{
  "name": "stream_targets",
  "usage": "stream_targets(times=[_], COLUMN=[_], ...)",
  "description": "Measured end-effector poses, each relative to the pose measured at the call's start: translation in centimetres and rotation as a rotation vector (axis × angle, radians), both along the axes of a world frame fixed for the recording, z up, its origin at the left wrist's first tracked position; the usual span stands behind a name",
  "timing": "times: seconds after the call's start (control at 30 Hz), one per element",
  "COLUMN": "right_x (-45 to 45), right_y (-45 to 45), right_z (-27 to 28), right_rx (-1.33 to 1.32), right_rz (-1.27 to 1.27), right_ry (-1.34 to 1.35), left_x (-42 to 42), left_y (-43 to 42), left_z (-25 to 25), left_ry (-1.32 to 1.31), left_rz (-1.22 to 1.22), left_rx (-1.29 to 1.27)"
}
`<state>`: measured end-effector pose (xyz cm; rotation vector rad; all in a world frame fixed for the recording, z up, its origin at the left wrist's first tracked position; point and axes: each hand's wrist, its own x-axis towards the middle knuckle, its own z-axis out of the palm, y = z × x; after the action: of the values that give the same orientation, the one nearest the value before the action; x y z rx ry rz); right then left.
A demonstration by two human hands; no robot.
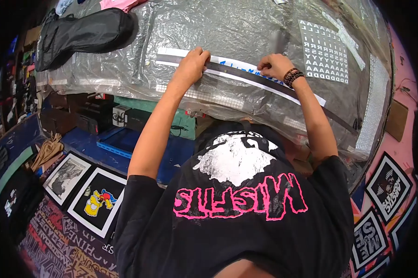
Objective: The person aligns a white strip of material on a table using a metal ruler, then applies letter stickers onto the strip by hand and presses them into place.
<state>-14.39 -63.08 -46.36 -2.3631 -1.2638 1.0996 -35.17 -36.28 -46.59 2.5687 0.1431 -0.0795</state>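
Note:
A long white paper strip (pixel 227 74) lies across the plastic-covered table, with a dark flat strip (pixel 246 78) running along it and past its right end. Blue letters (pixel 239 67) form a row on the white strip, between my two hands. My left hand (pixel 193 65) rests on the left part of both strips, fingers bent and pressed down at the edge. My right hand (pixel 277 68), with a beaded bracelet at the wrist, has its fingertips pinched together over the blue letters. What sits between those fingertips is too small to make out.
A sheet of white letters (pixel 324 53) lies to the right of my right hand. A black padded bag (pixel 90 34) is at the table's left. Clear plastic (pixel 209 23) covers the tabletop. Framed prints (pixel 95 201) stand below on the left, with more (pixel 389 185) at right.

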Motion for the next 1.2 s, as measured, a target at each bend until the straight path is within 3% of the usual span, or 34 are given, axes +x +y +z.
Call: stream_targets(times=[0.83, 0.93, 1.07, 1.13, 1.2], right_x=[-0.5, -0.6, -1.1, -1.9, -4.1], right_y=[-0.3, -1.5, -6.5, -10.6, -14.2], right_z=[0.6, 2.1, 5.1, 4.9, 4.9], right_rx=[0.037, 0.05, 0.246, 0.336, 0.371], right_rz=[-0.044, -0.126, -0.452, -0.565, -0.784], right_ry=[-0.032, 0.011, -0.058, -0.127, -0.059], left_x=[-0.1, -0.7, -3.2, -5.6, -8.5], left_y=[0.2, 0.1, -0.5, 0.1, 0.2], left_z=[-0.7, -0.1, 3.1, 3.9, 5.0], left_ry=[-0.008, -0.007, -0.078, -0.263, -0.283], left_rz=[-0.021, -0.027, 0.095, 0.129, 0.208], left_rx=[0.009, -0.001, -0.073, -0.04, -0.109])
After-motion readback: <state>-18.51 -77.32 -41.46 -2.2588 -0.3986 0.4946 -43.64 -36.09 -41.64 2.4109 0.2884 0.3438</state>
